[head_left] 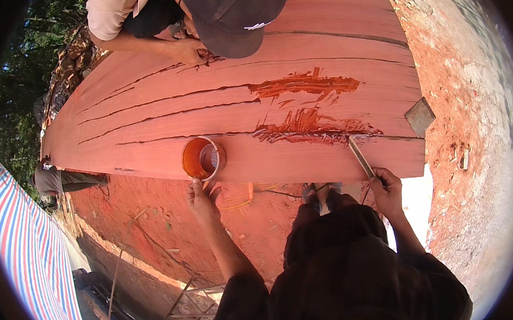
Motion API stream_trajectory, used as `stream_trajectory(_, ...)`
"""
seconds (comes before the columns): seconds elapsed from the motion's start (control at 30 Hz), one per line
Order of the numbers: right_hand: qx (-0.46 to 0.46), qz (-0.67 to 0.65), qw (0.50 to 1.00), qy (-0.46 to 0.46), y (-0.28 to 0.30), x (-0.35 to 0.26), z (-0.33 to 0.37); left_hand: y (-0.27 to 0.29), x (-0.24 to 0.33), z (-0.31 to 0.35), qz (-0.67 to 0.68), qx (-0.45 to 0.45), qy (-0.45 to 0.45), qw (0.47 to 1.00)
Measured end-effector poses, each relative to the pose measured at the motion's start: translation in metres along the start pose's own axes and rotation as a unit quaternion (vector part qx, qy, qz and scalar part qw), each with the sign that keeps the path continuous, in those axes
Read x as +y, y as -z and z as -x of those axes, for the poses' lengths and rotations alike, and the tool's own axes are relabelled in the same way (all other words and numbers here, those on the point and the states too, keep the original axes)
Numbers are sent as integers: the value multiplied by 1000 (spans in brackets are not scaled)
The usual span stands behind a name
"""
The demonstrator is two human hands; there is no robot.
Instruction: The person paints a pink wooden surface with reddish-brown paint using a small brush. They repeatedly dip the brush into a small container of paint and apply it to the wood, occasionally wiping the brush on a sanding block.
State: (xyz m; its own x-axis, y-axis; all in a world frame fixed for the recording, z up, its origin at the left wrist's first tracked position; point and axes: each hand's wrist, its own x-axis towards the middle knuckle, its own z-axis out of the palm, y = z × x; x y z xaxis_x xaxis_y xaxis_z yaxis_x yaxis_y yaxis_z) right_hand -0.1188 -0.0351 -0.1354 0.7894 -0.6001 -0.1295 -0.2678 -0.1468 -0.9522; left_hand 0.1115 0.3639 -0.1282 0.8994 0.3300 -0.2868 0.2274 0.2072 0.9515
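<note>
My left hand (202, 198) is closed on a round cup (190, 160) at the near edge of a large reddish wooden slab (304, 165). Dark orange-red liquid coats the inside of the cup. My right hand (386, 185) grips a narrow flat stick (361, 159), its far tip touching the right end of a wet dark-red smear (308, 126) along a crack. Behind it, a second smear (305, 85) covers another crack. Several long cracks run across the slab.
Across the slab a person in a dark cap (228, 13) leans over, a hand (188, 52) on a crack. A small flat square plate (420, 117) lies at the right edge. Another person (61, 179) bends at the left end. A striped sheet (28, 253) hangs lower left, near poles.
</note>
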Motion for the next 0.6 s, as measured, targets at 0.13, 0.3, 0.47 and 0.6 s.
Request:
stream_trajectory(0.13,-23,66,997,-10,-6,3,-2,0,-2,-3,21,11,6,1000)
stream_trajectory(0.3,-12,51,999,1,-17,13,-13,3,-13,-11,60,-22,-10,998)
stream_trajectory(0.47,-10,49,999,-16,-12,23,-15,2,-20,-10,72,-13,-8,997)
stream_trajectory(0.6,-16,71,995,69,-14,29,-16,3,-16,-5,81,-9,41,996)
